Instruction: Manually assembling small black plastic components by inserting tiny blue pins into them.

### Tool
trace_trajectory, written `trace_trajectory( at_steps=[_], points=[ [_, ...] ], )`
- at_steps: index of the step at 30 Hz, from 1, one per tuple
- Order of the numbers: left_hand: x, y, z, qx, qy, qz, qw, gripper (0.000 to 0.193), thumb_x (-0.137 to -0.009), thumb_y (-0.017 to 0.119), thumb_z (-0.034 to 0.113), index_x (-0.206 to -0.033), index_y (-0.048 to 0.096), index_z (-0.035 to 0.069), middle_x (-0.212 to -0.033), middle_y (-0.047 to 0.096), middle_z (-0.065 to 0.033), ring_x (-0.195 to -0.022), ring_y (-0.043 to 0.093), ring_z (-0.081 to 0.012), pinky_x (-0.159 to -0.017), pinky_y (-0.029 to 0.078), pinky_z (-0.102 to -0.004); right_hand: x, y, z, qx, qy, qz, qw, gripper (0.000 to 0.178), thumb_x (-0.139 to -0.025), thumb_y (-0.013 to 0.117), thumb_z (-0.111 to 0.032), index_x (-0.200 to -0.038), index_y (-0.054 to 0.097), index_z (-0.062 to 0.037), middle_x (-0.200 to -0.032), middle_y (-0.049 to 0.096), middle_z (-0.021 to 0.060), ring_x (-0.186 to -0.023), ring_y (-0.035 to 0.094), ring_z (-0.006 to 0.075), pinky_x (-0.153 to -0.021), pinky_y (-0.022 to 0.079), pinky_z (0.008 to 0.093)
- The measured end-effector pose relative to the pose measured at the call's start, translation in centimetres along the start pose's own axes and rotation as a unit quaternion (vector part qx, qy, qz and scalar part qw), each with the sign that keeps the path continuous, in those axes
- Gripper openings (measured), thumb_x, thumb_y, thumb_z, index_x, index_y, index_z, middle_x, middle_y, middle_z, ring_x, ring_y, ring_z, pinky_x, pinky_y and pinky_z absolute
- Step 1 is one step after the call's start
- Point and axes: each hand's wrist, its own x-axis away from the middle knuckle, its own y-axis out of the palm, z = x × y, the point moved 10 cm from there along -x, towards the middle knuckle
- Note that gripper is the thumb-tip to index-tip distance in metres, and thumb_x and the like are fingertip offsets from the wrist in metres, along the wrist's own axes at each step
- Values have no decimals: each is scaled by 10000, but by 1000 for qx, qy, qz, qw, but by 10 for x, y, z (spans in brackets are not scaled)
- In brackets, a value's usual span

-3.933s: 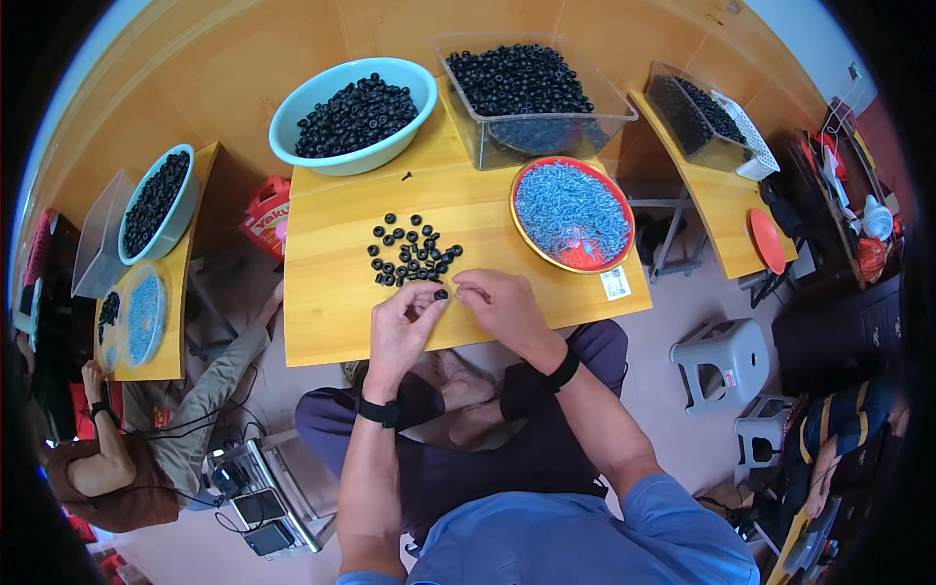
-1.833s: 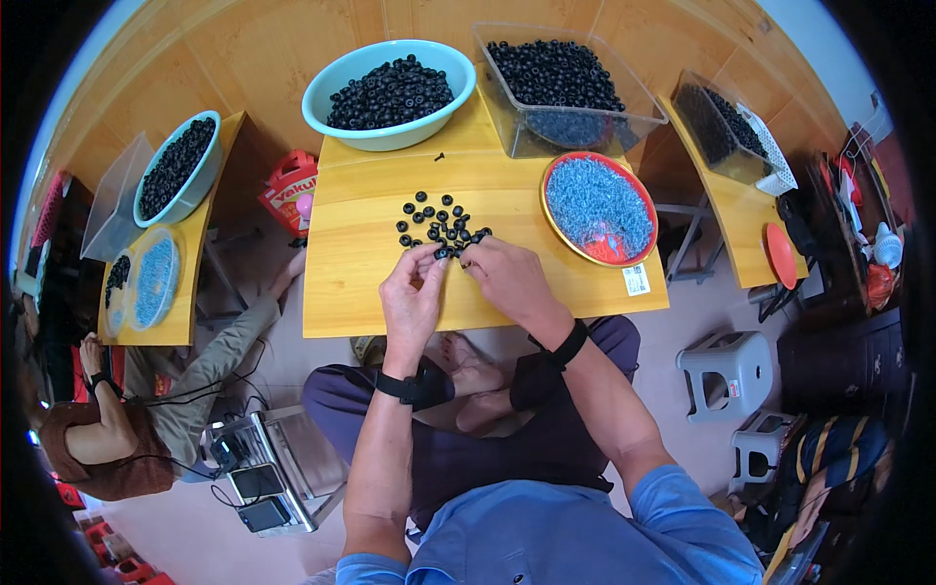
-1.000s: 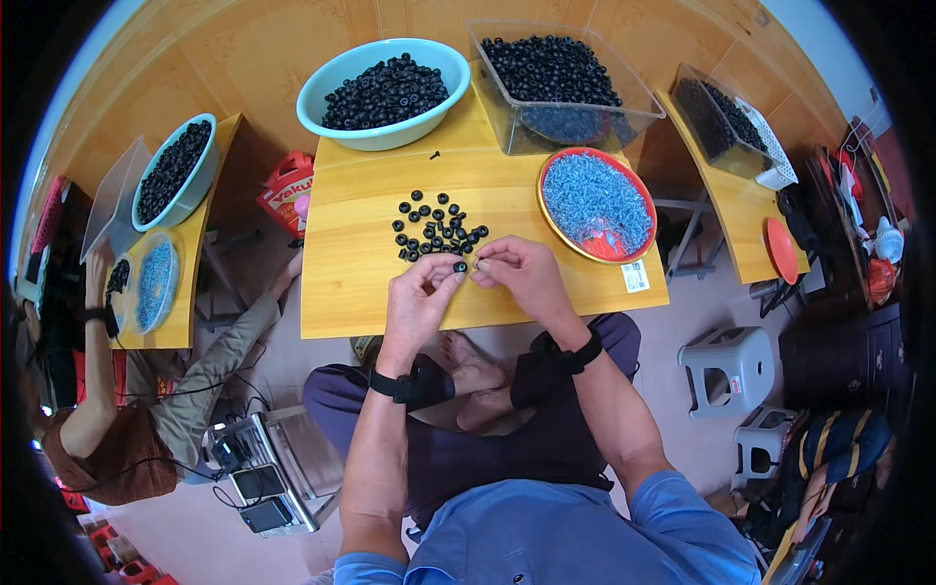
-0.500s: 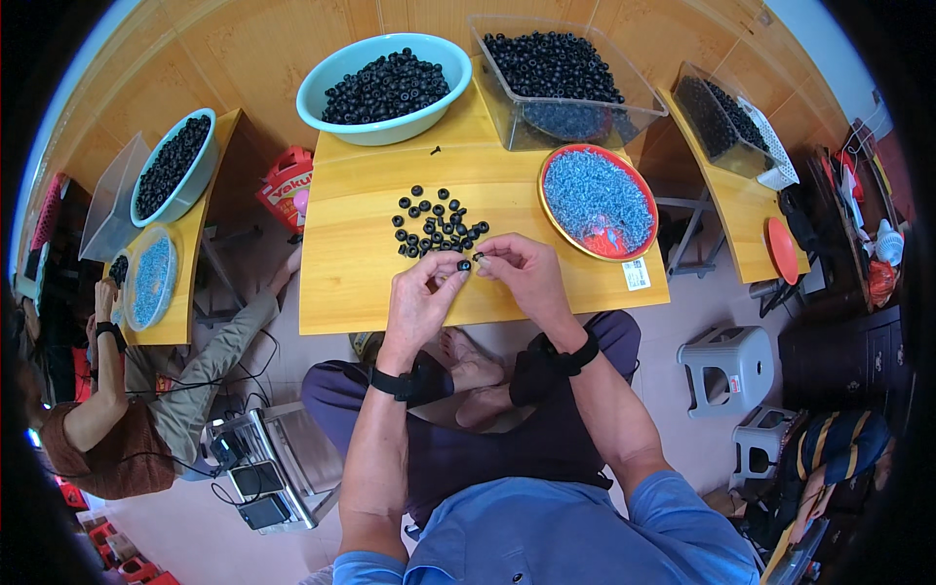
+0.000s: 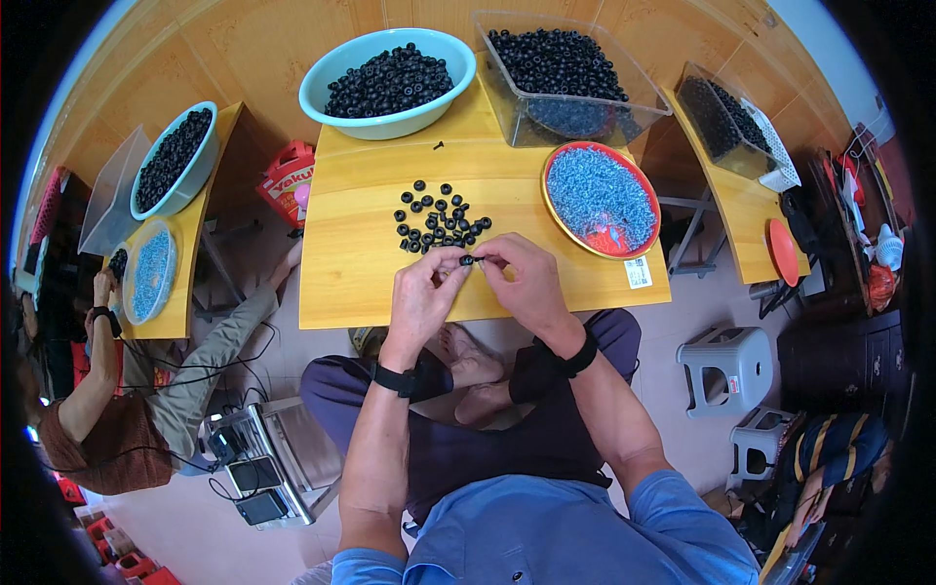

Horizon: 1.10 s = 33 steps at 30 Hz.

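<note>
My left hand (image 5: 426, 290) pinches a small black ring-shaped part (image 5: 466, 260) between thumb and fingertips, over the table's near edge. Thumb and fingers of my right hand (image 5: 526, 283) close together at the right side of that part. Whatever they grip is too small and dark to make out. Just beyond my hands lies a loose group of black ring-shaped parts (image 5: 436, 235) on the yellow table (image 5: 361, 283). A red dish with a gold rim (image 5: 544, 210), filled with small bluish metal pieces (image 5: 600, 190), stands right of my right hand.
A light-blue basin (image 5: 390, 127) and a clear plastic bin (image 5: 585, 107), both with black parts, stand at the table's back. A small black screw (image 5: 439, 145) lies before them. At left, a person (image 5: 107, 419) sits by another table. Grey stools (image 5: 726, 366) stand at right.
My right fingertips have closed in against the black part in my left hand, which now lies more sideways between both hands. The view has shifted slightly.
</note>
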Motion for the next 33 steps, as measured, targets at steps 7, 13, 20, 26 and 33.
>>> trace_trajectory(
  at_steps=[7,13,20,26,33],
  points=[
    [0,-1,3,-4,11,2,1000,218,-884,751,50,-1089,714,-12,-827,723,-111,-703,659,-132,-676,544,-285,2,6,-23,61,-107,-8,992,173,-863,646,20,-1024,677,-35,-944,672,130,-826,684,330,-714,566,381],
    [0,0,4,4,8,-2,1000,219,-881,752,46,-1088,713,-15,-823,720,-110,-705,658,-138,-675,541,-286,2,14,-33,106,-151,-46,982,140,-876,668,23,-1001,704,-30,-970,692,128,-842,699,302,-725,566,364],
    [-1,2,6,-21,2,-25,999,221,-902,737,77,-1104,707,-4,-842,724,-127,-708,665,-166,-674,539,-302,1,6,-23,53,-105,-16,993,158,-876,669,-22,-1026,717,-26,-922,699,146,-813,693,331,-713,568,386],
    [-1,4,0,-29,-10,-36,999,193,-921,731,61,-1098,705,-11,-888,746,-78,-817,682,-103,-750,546,-268,-3,3,-18,65,-70,-21,995,129,-889,668,-32,-1001,730,-16,-900,708,167,-808,700,339,-699,558,390],
    [-1,4,0,-3,7,-36,999,237,-919,719,89,-1142,706,10,-843,730,-126,-683,643,-144,-653,529,-294,-3,4,-12,72,-32,-29,996,123,-911,663,-56,-1001,733,-12,-886,710,175,-808,700,352,-702,553,405]
  ],
)
